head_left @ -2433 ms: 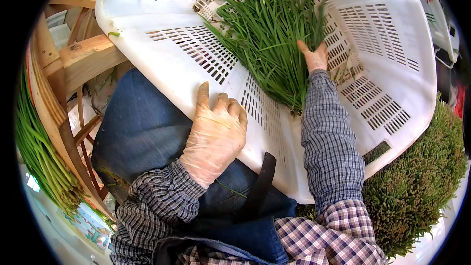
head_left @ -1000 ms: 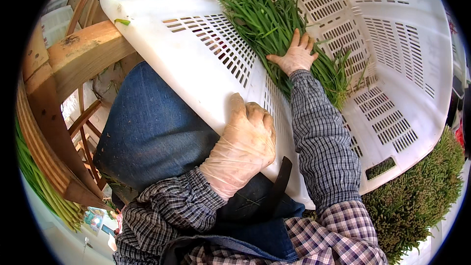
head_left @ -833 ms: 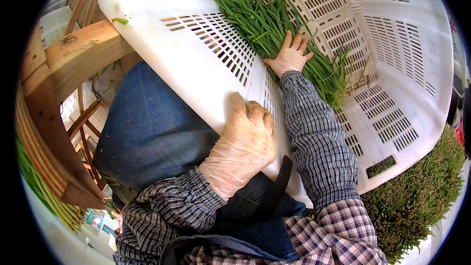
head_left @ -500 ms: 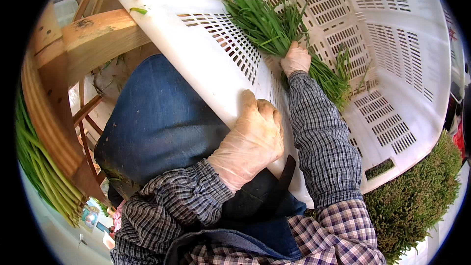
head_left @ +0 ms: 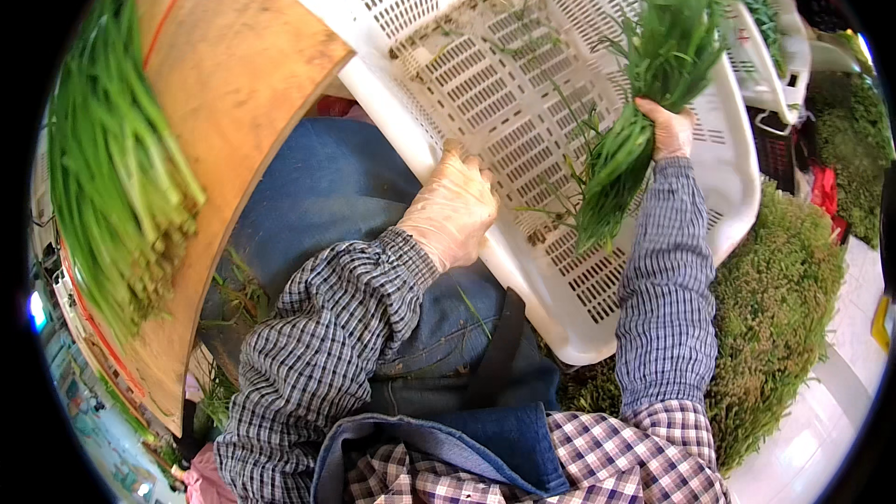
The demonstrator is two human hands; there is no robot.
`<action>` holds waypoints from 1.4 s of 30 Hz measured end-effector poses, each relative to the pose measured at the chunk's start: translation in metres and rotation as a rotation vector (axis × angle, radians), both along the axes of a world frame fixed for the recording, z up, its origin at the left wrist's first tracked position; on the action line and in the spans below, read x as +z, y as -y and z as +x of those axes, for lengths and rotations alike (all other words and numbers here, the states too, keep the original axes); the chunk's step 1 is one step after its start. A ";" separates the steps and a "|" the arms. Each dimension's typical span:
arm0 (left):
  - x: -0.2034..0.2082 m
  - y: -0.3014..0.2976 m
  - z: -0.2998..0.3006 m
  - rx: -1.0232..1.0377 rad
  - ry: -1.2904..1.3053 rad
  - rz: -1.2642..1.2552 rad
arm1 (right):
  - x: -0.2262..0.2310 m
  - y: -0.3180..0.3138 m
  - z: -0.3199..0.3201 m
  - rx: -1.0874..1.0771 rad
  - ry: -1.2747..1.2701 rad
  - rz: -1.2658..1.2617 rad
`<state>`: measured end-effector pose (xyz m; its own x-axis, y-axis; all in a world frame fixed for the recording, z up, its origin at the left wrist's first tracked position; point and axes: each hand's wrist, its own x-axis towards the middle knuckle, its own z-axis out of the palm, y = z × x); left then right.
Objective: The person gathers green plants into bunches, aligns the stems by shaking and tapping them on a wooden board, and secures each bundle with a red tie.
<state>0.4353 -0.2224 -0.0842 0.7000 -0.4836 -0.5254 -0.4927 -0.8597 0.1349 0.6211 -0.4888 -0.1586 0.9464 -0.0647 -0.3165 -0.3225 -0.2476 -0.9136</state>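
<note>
My right hand (head_left: 666, 129), in a thin clear glove, is closed round a bunch of long grass-like greens (head_left: 667, 51). I hold the bunch above the right side of a white plastic basket (head_left: 527, 294), with leaves fanning out on both sides of my fist. My left hand (head_left: 453, 207), gloved too, curls its fingers over the basket's near-left rim; its fingertips are partly hidden. The slotted basket tilts against my knees. Loose blades and dirt lie on its floor.
On my left, a wooden tabletop (head_left: 247, 56) carries a heap of long green stalks (head_left: 121, 177) with pale ends. A mound of bushy greens (head_left: 775, 317) stands at the right. Beyond it are a red bag (head_left: 823, 189) and another white basket (head_left: 793, 84) with greens.
My right hand has lifted the greens up from the basket's floor and over toward its right side. The view has shifted, showing more tabletop. My left hand stays on the rim.
</note>
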 end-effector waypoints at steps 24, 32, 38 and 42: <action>0.239 -0.171 -0.218 0.939 0.531 -1.861 | 0.341 -0.334 -0.188 0.930 0.261 0.933; 0.195 -0.227 -0.382 1.641 0.943 -1.329 | 0.235 -0.559 -0.308 1.113 -0.058 0.844; 0.120 -0.273 -0.424 1.929 0.664 -0.412 | 0.204 -0.572 -0.304 1.288 0.206 0.043; 0.124 -0.268 -0.388 2.001 0.704 -0.675 | 0.215 -0.524 -0.197 1.259 0.921 0.199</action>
